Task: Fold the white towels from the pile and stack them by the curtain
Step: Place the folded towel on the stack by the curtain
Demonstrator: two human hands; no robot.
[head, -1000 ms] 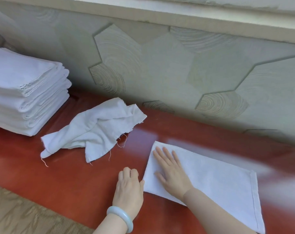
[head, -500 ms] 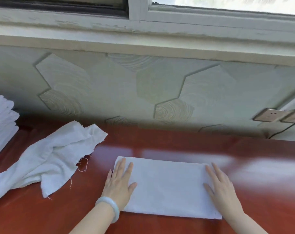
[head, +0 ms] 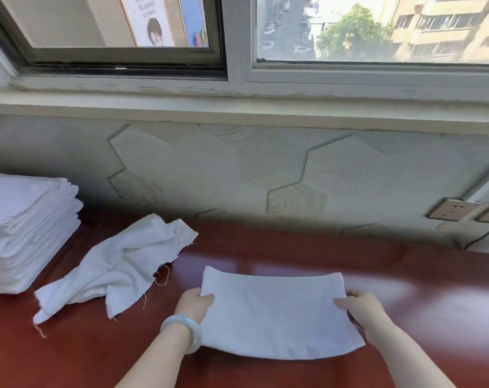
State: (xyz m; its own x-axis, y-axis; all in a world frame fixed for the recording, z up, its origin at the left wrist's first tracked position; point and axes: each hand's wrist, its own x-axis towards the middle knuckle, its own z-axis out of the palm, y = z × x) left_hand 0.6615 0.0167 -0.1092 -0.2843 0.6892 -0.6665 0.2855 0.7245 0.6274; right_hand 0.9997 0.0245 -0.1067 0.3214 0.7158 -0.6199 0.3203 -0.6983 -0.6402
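One towel, seemingly lifted now; left hand, right hand gripping.

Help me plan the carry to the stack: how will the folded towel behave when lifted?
Likely floppy: the folded towel bows between the left hand and right hand pinching its short ends. Probably light, since two pinches hold it. It may slide easily on the glossy red table.

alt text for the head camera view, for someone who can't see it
The left hand and right hand grip a folded white towel by its short ends at a glossy red-brown table. To its left lie a crumpled white towel and, further left, a tall stack of folded towels; a window runs above the patterned wall.
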